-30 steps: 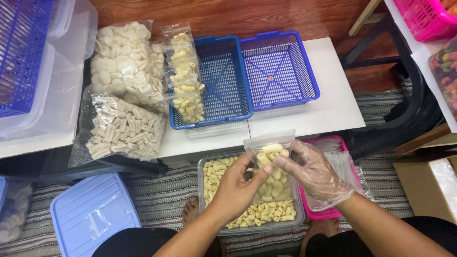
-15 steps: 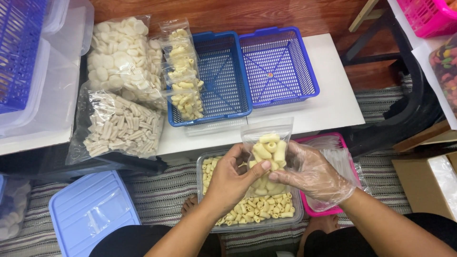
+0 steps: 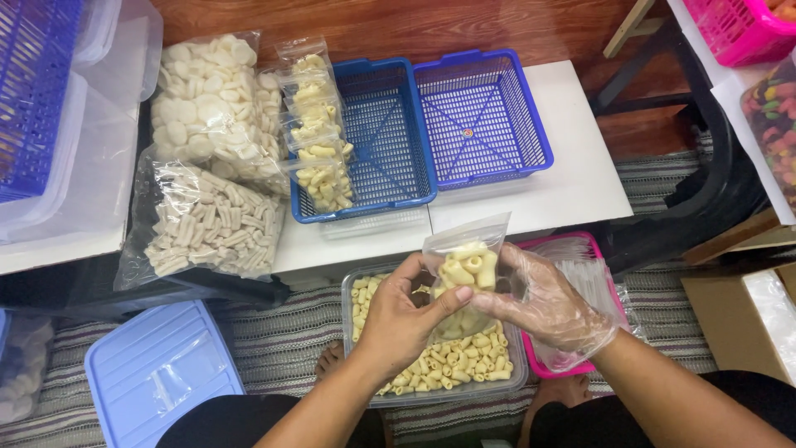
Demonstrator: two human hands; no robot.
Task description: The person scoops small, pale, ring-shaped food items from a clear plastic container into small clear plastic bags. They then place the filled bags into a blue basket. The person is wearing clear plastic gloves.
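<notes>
We pinch a small clear plastic bag of pale tube snacks [image 3: 466, 270] between bare left hand [image 3: 406, 319] and gloved right hand [image 3: 551, 311], both grips closed on it, above the clear snack tub [image 3: 514, 377] to catch spills.

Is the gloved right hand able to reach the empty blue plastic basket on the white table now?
Probably not at once: the right hand pinches the small clear bag of tube snacks together with the left hand. The way to the empty blue plastic basket looks open.
</notes>
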